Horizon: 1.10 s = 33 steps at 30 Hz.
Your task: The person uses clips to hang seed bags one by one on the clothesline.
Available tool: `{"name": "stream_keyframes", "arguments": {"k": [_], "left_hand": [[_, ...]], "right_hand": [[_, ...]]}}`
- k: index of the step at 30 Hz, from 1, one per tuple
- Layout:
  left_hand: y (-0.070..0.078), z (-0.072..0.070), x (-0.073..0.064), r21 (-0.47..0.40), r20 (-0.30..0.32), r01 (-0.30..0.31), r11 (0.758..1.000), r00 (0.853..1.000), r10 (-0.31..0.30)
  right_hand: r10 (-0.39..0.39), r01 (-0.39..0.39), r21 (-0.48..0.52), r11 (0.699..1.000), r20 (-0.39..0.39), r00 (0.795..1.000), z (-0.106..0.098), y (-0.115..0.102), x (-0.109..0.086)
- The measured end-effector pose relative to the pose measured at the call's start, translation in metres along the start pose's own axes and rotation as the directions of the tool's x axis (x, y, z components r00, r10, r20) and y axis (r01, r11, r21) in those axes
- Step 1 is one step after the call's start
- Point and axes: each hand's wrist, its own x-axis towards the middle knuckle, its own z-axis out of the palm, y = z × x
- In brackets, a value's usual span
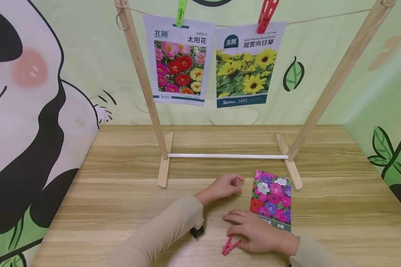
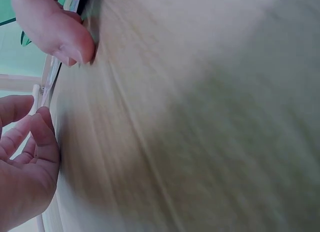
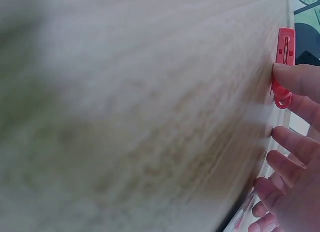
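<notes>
My right hand (image 1: 258,233) lies over the table beside a red clothespin (image 1: 230,245). Its thumb and index finger pinch the clothespin, the thumb across its middle in the right wrist view, while the other fingers spread out. Under that hand, the lower edge of a seed packet (image 1: 272,196) with pink, purple and white flowers is partly hidden. My left hand (image 1: 224,187) rests left of this packet, its fingers loosely curled and holding nothing.
Behind the hands stands a wooden frame with a white crossbar (image 1: 227,156) and a string on top. A green clothespin (image 1: 181,13) holds one flower packet (image 1: 180,61) there; a red clip (image 1: 266,16) holds a sunflower packet (image 1: 248,65). Panda-printed walls enclose the wooden table (image 1: 120,207).
</notes>
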Motion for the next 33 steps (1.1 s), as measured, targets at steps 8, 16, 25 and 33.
{"name": "stream_keyframes", "arguments": {"k": [8, 16, 25, 33], "left_hand": [[0.004, 0.002, 0.003, -0.018, -0.001, 0.004, 1.0, 1.0, -0.004], [0.004, 0.006, 0.008, -0.038, -0.001, 0.027, 0.999, 1.0, -0.027], [0.008, 0.009, 0.011, -0.073, -0.018, 0.041, 0.997, 0.999, -0.042], [0.007, 0.01, 0.016, -0.061, -0.024, 0.034, 0.998, 0.999, -0.036]], "right_hand": [[0.016, -0.016, -0.005, 1.0, -0.007, 1.0, -0.001, 0.002, -0.004], [0.032, -0.032, -0.003, 0.999, 0.001, 1.0, -0.004, 0.003, -0.006], [0.067, -0.068, 0.029, 0.997, 0.043, 0.997, -0.008, 0.004, -0.008], [0.069, -0.07, 0.02, 0.997, 0.04, 0.997, -0.008, 0.005, -0.009]]}}
